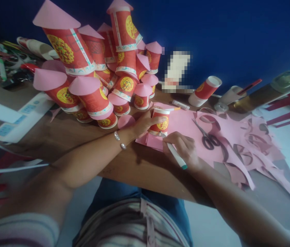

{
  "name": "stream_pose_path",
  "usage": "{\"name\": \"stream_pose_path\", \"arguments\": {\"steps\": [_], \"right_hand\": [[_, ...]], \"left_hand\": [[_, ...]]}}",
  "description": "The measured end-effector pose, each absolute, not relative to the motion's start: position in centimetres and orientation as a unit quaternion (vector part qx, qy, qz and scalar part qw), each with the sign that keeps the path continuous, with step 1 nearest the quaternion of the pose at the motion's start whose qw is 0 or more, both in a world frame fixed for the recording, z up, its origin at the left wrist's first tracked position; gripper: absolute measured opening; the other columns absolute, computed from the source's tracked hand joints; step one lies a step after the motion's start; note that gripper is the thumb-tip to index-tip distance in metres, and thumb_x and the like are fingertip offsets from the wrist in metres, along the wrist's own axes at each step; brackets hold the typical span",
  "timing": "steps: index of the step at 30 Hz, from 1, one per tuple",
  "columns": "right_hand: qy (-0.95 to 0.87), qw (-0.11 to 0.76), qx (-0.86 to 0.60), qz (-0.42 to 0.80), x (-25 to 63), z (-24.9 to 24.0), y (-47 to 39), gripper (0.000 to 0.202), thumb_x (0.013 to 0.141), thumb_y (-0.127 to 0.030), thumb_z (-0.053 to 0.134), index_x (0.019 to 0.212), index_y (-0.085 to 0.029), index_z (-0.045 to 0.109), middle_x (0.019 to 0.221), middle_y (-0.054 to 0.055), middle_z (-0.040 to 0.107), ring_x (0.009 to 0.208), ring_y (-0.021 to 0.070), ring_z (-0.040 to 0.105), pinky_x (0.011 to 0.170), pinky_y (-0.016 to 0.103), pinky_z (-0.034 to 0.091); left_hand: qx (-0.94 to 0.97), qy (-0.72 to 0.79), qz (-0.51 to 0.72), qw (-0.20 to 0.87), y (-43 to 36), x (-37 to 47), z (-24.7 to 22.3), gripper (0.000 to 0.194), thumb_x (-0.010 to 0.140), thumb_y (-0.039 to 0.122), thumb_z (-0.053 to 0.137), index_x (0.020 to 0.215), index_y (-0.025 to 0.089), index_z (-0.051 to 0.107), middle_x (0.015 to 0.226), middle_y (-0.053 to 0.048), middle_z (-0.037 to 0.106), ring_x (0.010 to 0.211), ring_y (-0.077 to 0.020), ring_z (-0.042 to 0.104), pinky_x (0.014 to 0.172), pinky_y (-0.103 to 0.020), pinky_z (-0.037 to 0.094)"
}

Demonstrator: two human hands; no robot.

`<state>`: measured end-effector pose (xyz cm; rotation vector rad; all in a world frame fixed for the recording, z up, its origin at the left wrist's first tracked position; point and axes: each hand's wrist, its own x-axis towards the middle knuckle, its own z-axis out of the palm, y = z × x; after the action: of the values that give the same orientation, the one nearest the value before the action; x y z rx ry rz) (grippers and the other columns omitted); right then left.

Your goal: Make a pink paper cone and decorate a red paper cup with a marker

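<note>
Striped shirt [119,224] faces table edge [137,183]; just inside, hands [143,125] [186,151] hold cup [164,126], marker [175,156]

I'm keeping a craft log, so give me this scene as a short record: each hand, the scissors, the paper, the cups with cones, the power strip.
Left hand: holding a red paper cup with a yellow emblem
Right hand: holding a white pen, tip near the cup's lower edge; contact unclear
Scissors: on pink paper
Paper scraps: toward the right
Cone-topped cups: clustered beyond the left forearm
Power strip: far left, red light showing
</note>
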<state>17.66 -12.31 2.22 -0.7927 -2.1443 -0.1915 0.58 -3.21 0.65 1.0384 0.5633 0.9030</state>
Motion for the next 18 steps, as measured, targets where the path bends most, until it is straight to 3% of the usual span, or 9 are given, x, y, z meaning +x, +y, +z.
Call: {"name": "stream_pose_path", "arguments": {"steps": [18], "right_hand": [[-0.856, 0.4, -0.318, -0.077, 17.77, 2.23, -12.46, 0.019, 0.089, -0.005, 0.061, 0.098, -0.021, 0.059, 0.073, -0.002, 0.065, 0.059, 0.0133, 0.062, 0.053, 0.024, 0.047]], "left_hand": [[0.468, 0.264, 0.408, 0.738, -3.1, 0.49, 0.3, 0.042, 0.073, 0.039, 0.083, 0.101, 0.019, 0.059, 0.086, 0.0, 0.065, 0.077, -0.0147, 0.063, 0.07, -0.029, 0.051]]}}
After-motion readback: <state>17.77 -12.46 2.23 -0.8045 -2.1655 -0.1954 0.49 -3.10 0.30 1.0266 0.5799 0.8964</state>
